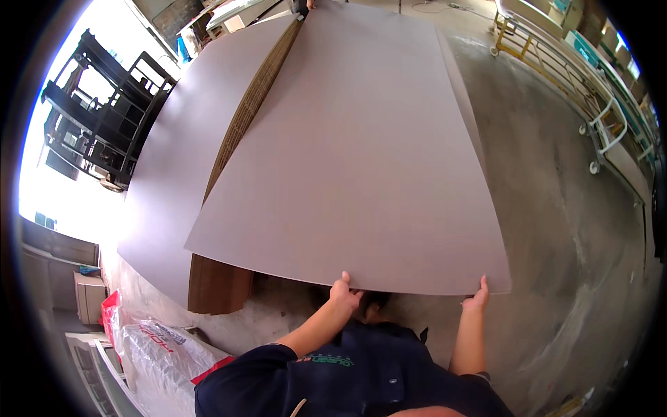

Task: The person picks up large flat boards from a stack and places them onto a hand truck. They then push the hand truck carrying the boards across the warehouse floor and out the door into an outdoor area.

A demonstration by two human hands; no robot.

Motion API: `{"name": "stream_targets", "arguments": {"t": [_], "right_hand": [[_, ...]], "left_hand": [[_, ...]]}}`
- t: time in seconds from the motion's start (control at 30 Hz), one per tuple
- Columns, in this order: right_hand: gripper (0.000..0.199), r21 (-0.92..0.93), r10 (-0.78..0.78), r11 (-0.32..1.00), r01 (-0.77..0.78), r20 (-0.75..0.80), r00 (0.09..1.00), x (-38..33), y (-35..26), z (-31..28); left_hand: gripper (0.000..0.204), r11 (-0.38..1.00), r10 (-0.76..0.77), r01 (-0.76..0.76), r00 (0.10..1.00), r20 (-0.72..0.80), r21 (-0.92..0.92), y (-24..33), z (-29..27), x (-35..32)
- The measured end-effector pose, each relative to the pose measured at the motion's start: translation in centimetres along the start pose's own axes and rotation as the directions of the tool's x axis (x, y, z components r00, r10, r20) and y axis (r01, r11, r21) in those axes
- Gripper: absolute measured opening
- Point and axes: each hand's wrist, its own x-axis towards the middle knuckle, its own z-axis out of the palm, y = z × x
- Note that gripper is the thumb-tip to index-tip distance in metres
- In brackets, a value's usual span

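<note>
Head view showed a stained concrete floor [542,222] under the whole work area. Over it extended a large pale grey sheet panel [347,153], running from the wearer's waist to the far end of the view, its near left corner lapping above a brown board-like block [219,285]; contact there could not be determined. A second grey panel [177,139] lay to the left, with a brown printed strip [253,104] showing between the two. A black forklift [104,111] stood beyond it, a yellow-framed trolley [549,59] stood well apart at far right, and clear plastic wrapping [163,347] lay at lower left. Of the smallest items, the left hand [344,293] gripped the near edge around its middle, thumb on the upper face, and the right hand [477,299] pinched the edge just inside the right corner in like manner; the fingers beneath were largely hidden. A co-worker's hand [310,4] appeared at the far end, its grip unclear. In this inspector's judgement, sound handling called for a wider left grip, since the left corner lacked a hand, level ends, and matched pace with the co-worker to prevent bowing or scuffing.
</note>
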Motion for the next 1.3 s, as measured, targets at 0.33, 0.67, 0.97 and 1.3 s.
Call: {"name": "stream_targets", "arguments": {"t": [0.33, 0.67, 0.97, 1.3], "right_hand": [[0.041, -0.101, 0.027, 0.994, -0.038, -0.107, 0.994, 0.4, 1.7, -0.9], [0.039, -0.026, 0.119, 0.992, -0.125, -0.169, 0.978, 1.7, 5.4, -1.9], [0.042, -0.045, 0.017, 0.999, -0.026, -0.191, 0.981, 3.7, -0.5, -0.2], [0.041, -0.111, -0.047, 0.994, 0.009, -0.345, 0.937, 8.6, -1.8, -3.5]], "left_hand": [[0.032, 0.999, -0.041, 0.042, 0.996, -0.083, 0.009, -1.6, -2.9, 7.4], [0.031, 0.995, -0.004, 0.019, 0.988, -0.154, 0.098, -0.8, -5.1, 14.0], [0.032, 0.993, -0.106, 0.112, 0.984, -0.142, 0.028, -4.8, -0.7, 10.7], [0.036, 0.984, -0.165, 0.170, 0.982, -0.090, 0.052, -8.6, -0.8, 14.2]]}}
